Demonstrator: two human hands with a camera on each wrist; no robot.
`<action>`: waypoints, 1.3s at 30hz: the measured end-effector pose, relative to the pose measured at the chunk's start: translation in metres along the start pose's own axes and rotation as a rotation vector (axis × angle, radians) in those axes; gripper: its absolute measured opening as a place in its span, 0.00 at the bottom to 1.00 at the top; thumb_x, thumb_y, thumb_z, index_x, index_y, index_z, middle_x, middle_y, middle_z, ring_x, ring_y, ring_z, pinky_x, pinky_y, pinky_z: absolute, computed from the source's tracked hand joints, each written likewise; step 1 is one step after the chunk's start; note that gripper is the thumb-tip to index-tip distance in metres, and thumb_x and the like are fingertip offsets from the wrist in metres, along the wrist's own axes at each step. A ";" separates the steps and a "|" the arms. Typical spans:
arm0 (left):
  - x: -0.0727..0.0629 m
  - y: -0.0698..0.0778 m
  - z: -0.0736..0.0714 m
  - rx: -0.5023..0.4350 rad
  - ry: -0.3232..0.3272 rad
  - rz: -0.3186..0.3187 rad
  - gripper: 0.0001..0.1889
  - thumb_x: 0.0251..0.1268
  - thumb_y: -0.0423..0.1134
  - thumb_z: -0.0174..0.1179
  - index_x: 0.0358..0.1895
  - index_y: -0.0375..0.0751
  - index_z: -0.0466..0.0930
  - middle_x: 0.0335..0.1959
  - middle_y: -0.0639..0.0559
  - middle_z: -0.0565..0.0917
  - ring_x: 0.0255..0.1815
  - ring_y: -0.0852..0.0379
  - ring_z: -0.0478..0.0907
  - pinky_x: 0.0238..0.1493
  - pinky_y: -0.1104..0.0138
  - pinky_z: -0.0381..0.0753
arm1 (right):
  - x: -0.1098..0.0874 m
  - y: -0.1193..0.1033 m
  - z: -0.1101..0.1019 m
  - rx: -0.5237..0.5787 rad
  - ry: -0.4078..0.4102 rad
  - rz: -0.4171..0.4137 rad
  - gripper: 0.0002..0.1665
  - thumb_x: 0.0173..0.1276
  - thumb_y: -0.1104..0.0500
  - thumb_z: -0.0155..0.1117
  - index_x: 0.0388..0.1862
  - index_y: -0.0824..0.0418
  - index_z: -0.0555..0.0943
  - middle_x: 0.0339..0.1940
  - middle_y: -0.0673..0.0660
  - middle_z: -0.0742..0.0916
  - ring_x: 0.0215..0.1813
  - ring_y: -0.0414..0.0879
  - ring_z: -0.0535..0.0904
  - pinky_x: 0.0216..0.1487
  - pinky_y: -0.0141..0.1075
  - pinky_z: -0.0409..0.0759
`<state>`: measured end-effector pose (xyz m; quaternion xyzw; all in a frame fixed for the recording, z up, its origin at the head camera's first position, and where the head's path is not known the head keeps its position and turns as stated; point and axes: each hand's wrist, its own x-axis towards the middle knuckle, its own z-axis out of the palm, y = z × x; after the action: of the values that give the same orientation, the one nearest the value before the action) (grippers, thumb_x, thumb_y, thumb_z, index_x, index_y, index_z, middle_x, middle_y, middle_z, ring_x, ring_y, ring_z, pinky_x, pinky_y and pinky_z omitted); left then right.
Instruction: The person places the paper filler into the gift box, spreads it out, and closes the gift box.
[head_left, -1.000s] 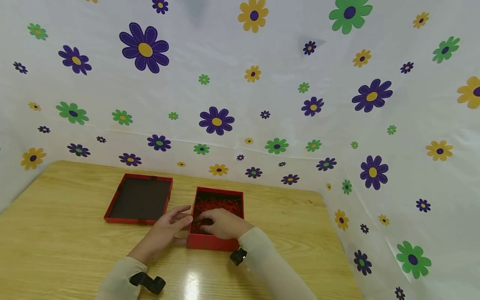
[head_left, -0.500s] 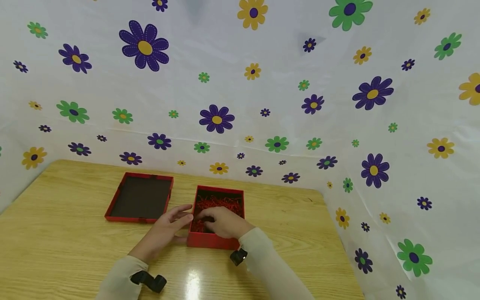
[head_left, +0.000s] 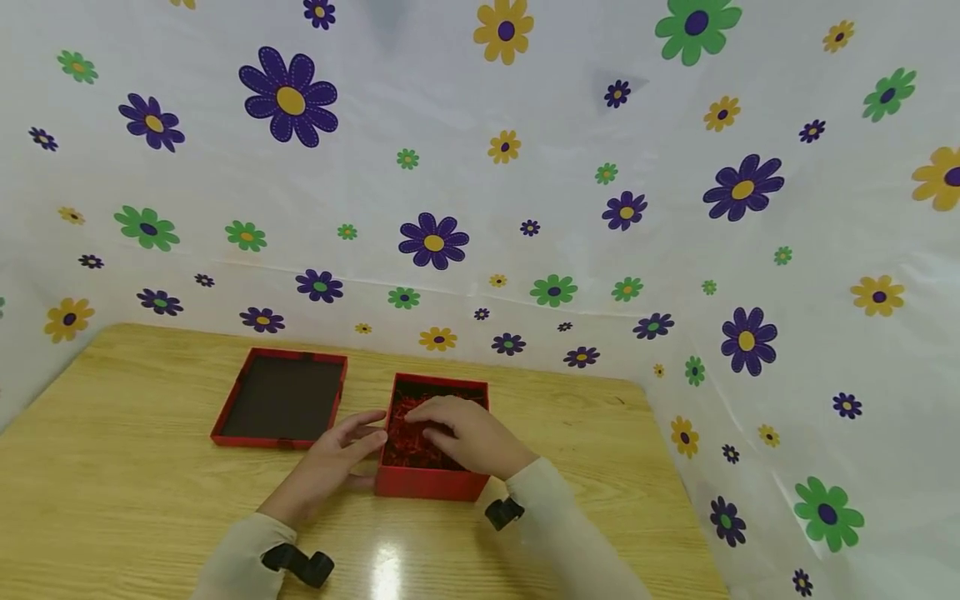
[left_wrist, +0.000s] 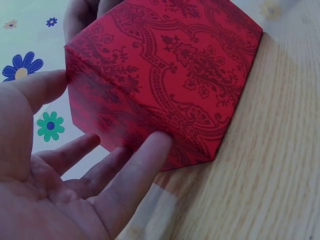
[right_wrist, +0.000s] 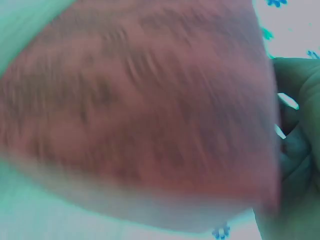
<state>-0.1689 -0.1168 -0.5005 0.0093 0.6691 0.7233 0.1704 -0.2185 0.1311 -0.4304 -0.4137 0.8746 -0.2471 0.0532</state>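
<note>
A red box [head_left: 423,483] with a dark interior stands on the table, and crinkled red paper shreds [head_left: 405,448] fill its bottom. Its sides carry a dark paisley pattern, clear on the box [left_wrist: 185,65] in the left wrist view. My left hand [head_left: 318,473] rests against the left side, fingers fairly straight and fingertips on the wall. My right hand [head_left: 476,437] is over the opening, fingers reaching left above the shreds and thumb apart from them. No object shows between them. In the right wrist view the box wall [right_wrist: 150,115] is blurred and hides part of the fingers.
A shallow red tray-like lid [head_left: 285,396] with a dark inside lies left of the box. Both stand on a light wooden table [head_left: 120,467]. White cloth [head_left: 360,192] with printed flowers hangs behind and to the right.
My right hand has risen out of the shreds and shifted slightly right and back, its fingers straighter. The left hand, box and lid have stayed in place.
</note>
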 end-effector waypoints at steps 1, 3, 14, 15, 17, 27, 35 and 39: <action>0.000 0.000 0.000 0.000 0.000 0.001 0.35 0.77 0.52 0.61 0.80 0.45 0.61 0.71 0.36 0.69 0.65 0.42 0.77 0.50 0.48 0.87 | -0.004 0.003 -0.005 0.028 0.023 0.003 0.19 0.80 0.63 0.59 0.66 0.55 0.82 0.62 0.48 0.86 0.62 0.40 0.80 0.64 0.37 0.78; 0.000 0.000 0.000 0.000 0.004 0.000 0.35 0.77 0.52 0.61 0.80 0.45 0.61 0.71 0.36 0.69 0.65 0.41 0.76 0.50 0.48 0.87 | -0.011 0.010 -0.016 0.071 0.068 0.015 0.19 0.80 0.64 0.59 0.66 0.56 0.82 0.60 0.49 0.86 0.56 0.40 0.82 0.58 0.38 0.81; -0.003 0.002 -0.001 -0.012 -0.010 0.007 0.34 0.78 0.50 0.61 0.80 0.45 0.61 0.72 0.36 0.69 0.65 0.41 0.76 0.49 0.49 0.87 | -0.050 0.054 -0.027 0.195 0.370 0.243 0.13 0.78 0.64 0.62 0.58 0.59 0.85 0.54 0.54 0.87 0.55 0.48 0.83 0.50 0.44 0.85; -0.002 0.002 -0.002 -0.012 -0.014 0.007 0.34 0.78 0.50 0.61 0.80 0.45 0.61 0.72 0.36 0.69 0.66 0.42 0.76 0.49 0.49 0.87 | -0.052 0.058 -0.023 0.222 0.385 0.268 0.14 0.78 0.63 0.63 0.58 0.59 0.85 0.54 0.53 0.87 0.55 0.48 0.82 0.50 0.43 0.85; -0.002 0.002 -0.002 -0.013 -0.022 0.009 0.34 0.78 0.51 0.61 0.80 0.46 0.62 0.72 0.36 0.69 0.66 0.42 0.76 0.49 0.50 0.87 | -0.057 0.063 -0.014 0.289 0.394 0.301 0.14 0.78 0.62 0.63 0.60 0.59 0.84 0.54 0.54 0.87 0.56 0.49 0.82 0.50 0.41 0.85; -0.001 0.003 0.001 -0.015 -0.005 0.006 0.34 0.76 0.51 0.62 0.80 0.46 0.64 0.73 0.37 0.69 0.66 0.44 0.76 0.48 0.50 0.88 | -0.065 0.065 0.029 0.630 0.450 0.330 0.24 0.82 0.55 0.58 0.72 0.59 0.71 0.66 0.61 0.79 0.67 0.57 0.75 0.60 0.32 0.79; 0.002 0.000 0.002 -0.013 0.017 0.001 0.33 0.77 0.51 0.61 0.79 0.47 0.65 0.73 0.37 0.69 0.65 0.44 0.76 0.48 0.51 0.88 | -0.077 0.063 0.039 0.809 0.414 0.390 0.28 0.83 0.57 0.57 0.77 0.59 0.68 0.72 0.63 0.76 0.72 0.60 0.73 0.57 0.36 0.82; 0.001 -0.001 0.003 -0.004 0.025 0.006 0.33 0.77 0.51 0.61 0.79 0.47 0.65 0.73 0.37 0.69 0.65 0.43 0.76 0.47 0.51 0.88 | -0.081 0.064 0.040 0.858 0.390 0.390 0.29 0.83 0.54 0.56 0.77 0.60 0.68 0.73 0.65 0.75 0.72 0.61 0.72 0.55 0.41 0.85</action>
<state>-0.1688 -0.1135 -0.5018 0.0022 0.6695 0.7254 0.1599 -0.1984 0.2100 -0.5044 -0.1301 0.7490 -0.6420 0.0992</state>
